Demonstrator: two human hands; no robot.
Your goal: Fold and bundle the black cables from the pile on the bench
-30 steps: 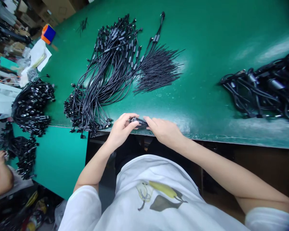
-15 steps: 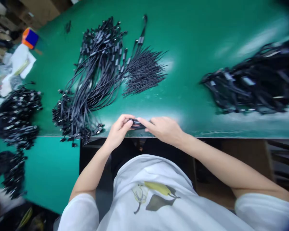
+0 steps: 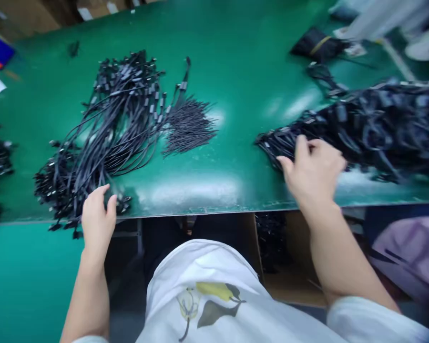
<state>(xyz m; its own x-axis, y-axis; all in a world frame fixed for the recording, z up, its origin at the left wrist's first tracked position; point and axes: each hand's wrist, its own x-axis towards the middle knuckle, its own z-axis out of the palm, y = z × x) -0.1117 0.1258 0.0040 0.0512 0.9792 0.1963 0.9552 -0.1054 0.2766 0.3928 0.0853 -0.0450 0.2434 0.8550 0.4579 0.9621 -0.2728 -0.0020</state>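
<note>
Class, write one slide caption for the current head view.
Green tabletop: left hand near the left cable pile, right hand near the right cable pile.

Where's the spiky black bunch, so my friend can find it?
On the green table, find the long black cables near the left hand. The spiky bunch lies at their right edge. Its strands are short and straight; those cables are long and curved.
</note>
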